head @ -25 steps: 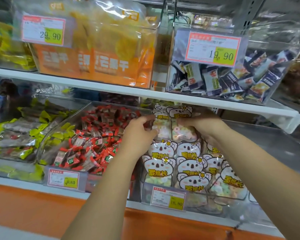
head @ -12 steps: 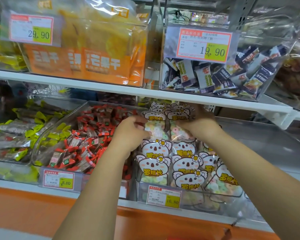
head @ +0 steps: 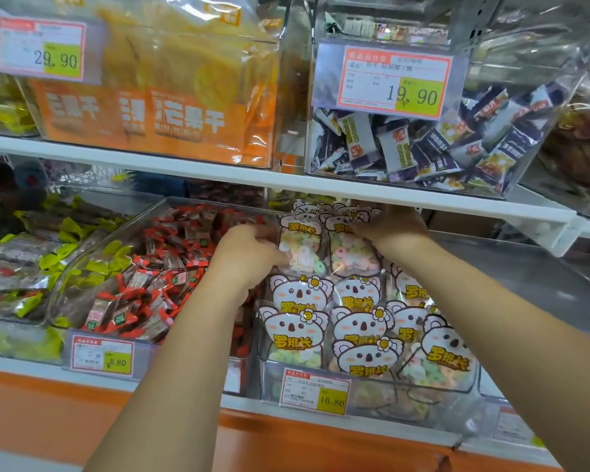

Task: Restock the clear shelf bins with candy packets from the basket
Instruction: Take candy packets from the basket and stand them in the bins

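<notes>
a shop: price tags (head: 394, 81) on clear snack bins (head: 372, 396) along shelves (head: 184, 166)

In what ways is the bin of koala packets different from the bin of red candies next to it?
The koala bin holds large koala packets in overlapping rows; the red-candy bin holds small red-wrapped candies in a loose heap. The koala bin's tag reads 16.80; the red-candy bin's tag reads 8.80. Both are clear and stand side by side.

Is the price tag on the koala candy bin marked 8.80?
No, the price tag on the koala candy bin reads 16.80.
</notes>
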`<state>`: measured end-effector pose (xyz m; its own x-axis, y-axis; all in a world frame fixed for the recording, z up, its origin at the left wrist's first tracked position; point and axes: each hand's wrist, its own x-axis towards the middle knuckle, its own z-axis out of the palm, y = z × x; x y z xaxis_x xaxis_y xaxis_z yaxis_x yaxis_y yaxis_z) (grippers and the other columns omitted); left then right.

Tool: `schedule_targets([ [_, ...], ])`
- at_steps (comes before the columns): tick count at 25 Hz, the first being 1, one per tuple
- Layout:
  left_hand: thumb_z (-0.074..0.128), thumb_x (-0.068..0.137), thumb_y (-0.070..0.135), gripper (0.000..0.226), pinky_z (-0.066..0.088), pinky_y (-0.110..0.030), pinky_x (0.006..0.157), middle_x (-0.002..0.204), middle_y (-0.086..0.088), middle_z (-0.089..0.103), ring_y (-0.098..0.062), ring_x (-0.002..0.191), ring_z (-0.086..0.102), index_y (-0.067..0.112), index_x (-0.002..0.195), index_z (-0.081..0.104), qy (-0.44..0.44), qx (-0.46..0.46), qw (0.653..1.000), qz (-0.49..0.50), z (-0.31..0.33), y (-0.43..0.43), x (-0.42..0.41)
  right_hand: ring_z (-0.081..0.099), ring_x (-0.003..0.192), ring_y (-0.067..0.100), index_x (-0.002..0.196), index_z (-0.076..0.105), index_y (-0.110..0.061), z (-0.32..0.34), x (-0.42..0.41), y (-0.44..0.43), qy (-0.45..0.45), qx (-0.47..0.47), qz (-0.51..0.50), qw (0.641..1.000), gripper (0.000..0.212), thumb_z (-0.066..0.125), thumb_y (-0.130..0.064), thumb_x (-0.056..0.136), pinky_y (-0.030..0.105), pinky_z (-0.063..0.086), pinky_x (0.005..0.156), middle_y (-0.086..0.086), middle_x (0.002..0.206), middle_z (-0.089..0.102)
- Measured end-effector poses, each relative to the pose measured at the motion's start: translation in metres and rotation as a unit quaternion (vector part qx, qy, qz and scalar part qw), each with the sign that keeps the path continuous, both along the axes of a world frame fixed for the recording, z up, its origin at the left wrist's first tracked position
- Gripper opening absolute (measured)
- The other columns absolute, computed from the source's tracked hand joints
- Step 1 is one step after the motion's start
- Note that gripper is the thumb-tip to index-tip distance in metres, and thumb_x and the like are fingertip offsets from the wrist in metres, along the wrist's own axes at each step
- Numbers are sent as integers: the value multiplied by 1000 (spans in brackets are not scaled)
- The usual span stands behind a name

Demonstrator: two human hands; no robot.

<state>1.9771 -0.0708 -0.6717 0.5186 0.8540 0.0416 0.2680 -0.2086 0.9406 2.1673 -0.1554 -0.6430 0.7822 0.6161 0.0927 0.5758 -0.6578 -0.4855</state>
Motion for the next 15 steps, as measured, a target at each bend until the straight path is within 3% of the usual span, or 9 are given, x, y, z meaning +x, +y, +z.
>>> schedule_targets([
  [3, 76, 79, 5, 55, 42, -25, 70, 85, 1, 61, -15, 81, 57, 6, 131, 58, 43, 19, 999, 4, -1, -1, 2, 60, 102, 27, 97, 60, -35, -10, 2, -2, -94, -5, 36, 995, 24, 44, -52, 93, 35, 47, 88, 1, 107, 66],
  [5, 77, 78, 7, 60, 41, -24, 77, 100, -4, 65, -17, 89, 58, 7, 134, 56, 53, 15, 998, 2, 0, -2, 3, 55, 108, 26, 90, 58, -37, -13, 3, -11, -129, -22, 58, 990, 23, 43, -55, 92, 40, 39, 99, -2, 105, 66],
  [8, 79, 79, 20, 56, 44, -27, 83, 110, -4, 65, -19, 97, 58, 10, 131, 59, 47, 30, 998, 12, 0, -7, 0, 48, 119, 23, 111, 64, -30, -6, -7, -29, -127, -35, 105, 986, 33, 47, -53, 95, 40, 24, 114, 1, 115, 64],
  [12, 71, 82, 39, 47, 45, -39, 99, 125, -7, 61, -29, 114, 55, 20, 125, 63, 99, 198, 972, 78, 4, -23, -8, 51, 123, 24, 128, 59, -31, 3, -24, -70, -95, 11, 166, 981, 38, 51, -47, 95, 38, 35, 109, 2, 132, 59],
  [15, 64, 88, 27, 30, 43, -33, 95, 116, 0, 61, -23, 106, 54, 26, 118, 67, 11, 324, 940, 108, 6, -79, -22, 46, 124, 22, 123, 63, -32, -6, -43, -124, -118, 77, 195, 971, 27, 53, -31, 97, 35, 35, 107, 0, 125, 59],
])
